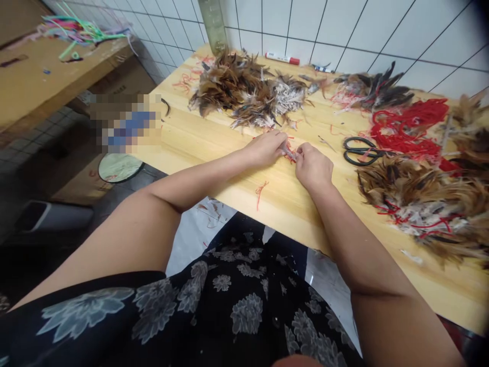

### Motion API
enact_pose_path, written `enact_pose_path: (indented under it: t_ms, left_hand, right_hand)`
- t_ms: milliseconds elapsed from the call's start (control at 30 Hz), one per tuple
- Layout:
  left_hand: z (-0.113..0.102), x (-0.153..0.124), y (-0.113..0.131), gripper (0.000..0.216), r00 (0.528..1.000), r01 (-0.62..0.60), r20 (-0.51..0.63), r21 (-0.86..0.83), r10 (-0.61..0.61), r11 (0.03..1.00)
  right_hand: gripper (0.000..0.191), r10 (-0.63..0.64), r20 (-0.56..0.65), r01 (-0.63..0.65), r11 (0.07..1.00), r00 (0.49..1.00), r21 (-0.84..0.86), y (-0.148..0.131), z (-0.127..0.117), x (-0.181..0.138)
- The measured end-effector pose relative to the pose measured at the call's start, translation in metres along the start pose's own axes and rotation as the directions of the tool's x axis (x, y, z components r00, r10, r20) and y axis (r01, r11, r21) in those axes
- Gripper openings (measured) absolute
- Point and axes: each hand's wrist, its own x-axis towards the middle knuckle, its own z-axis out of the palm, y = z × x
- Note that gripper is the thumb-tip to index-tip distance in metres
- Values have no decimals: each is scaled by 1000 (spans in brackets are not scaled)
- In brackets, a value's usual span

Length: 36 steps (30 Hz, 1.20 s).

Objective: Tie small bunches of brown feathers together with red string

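Observation:
My left hand [265,148] and my right hand [313,165] meet over the wooden table [214,148], both closed in a pinch on a small bundle of feathers and red thread [289,152] held between them. A pile of loose brown and white feathers [248,94] lies just beyond my hands. Black scissors [361,151] rest to the right of my right hand. A heap of red thread [410,127] lies past the scissors. Feather bundles tied with red thread [424,204] are piled at the right.
A red and white marker [282,58] lies by the tiled wall. Dark feathers [376,89] sit at the back right. A short piece of red thread [261,190] lies near the table's front edge. A second wooden bench with coloured cords [82,30] stands at the left.

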Motion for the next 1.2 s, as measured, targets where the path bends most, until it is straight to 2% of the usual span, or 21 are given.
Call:
enact_pose_path:
  t_ms: [133, 200, 333, 433, 567, 733, 800, 900, 1033, 1200]
  left_hand:
    - [-12, 34, -8, 32, 997, -71, 16, -48, 72, 996]
    - [-23, 42, -17, 30, 996, -79, -56, -107, 73, 991]
    - [-35, 41, -42, 10, 975, 3, -217, -239, -57, 971]
    - [-31, 30, -52, 23, 965, 7, -251, -282, -81, 959]
    - [-27, 17, -47, 24, 972, -108, -231, -281, 42, 954]
    - [-21, 14, -28, 12, 976, -218, -71, -256, 207, 942]
    - [-15, 16, -25, 7, 967, -254, -51, -226, 249, 940]
    - [-8, 19, -29, 9, 940, -335, -134, -175, 314, 926]
    - [-12, 21, -37, 14, 869, -435, -301, -92, 392, 896]
    - [-16, 16, -30, 18, 877, -382, -307, 19, 369, 924]
  right_hand:
    - [34, 67, -121, -47, 986, 990, 160, 12, 4, 3]
    - [37, 92, -173, -59, 981, 981, 186, 16, 5, 4]
    - [42, 125, -208, -90, 981, 970, 170, 19, 9, 5]
    - [40, 100, -218, -65, 984, 971, 164, 23, 15, 7]
    - [40, 105, -179, -81, 987, 978, 138, 24, 14, 5]
    - [39, 138, -130, -126, 987, 982, 100, 12, 2, -2]
    - [40, 123, -126, -115, 991, 984, 70, 8, 0, -5]
    - [40, 65, -140, -59, 997, 988, 50, 7, 2, -9]
    - [38, -48, -146, 53, 998, 988, 30, 8, 4, -13]
    - [41, -103, -56, 103, 995, 993, -7, 0, -1, -20]
